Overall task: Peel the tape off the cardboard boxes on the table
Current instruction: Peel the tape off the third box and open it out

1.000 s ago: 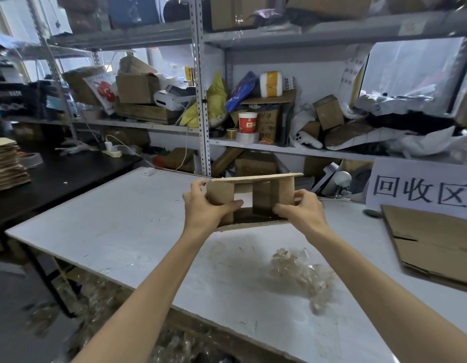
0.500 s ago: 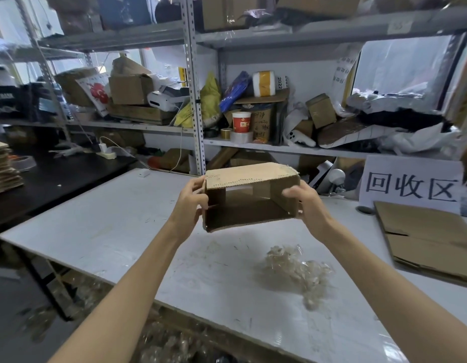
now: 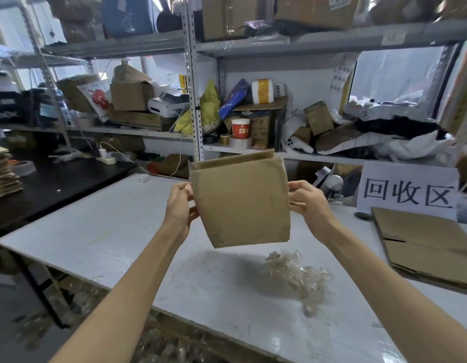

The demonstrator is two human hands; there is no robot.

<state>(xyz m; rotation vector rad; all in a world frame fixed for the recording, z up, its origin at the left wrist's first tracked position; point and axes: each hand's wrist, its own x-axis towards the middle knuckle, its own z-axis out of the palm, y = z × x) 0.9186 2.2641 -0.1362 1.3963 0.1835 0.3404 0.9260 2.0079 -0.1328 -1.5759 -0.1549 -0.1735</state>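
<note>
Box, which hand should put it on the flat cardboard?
Probably the right hand: it grips the right edge of the box, and the flat cardboard lies on the table on that side. The left hand holds the opposite edge, farther from it.

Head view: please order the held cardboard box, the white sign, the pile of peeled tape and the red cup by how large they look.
1. cardboard box, held closest to the camera, so it looks bigger
2. white sign
3. tape pile
4. red cup, farthest away, so it looks smaller
</note>
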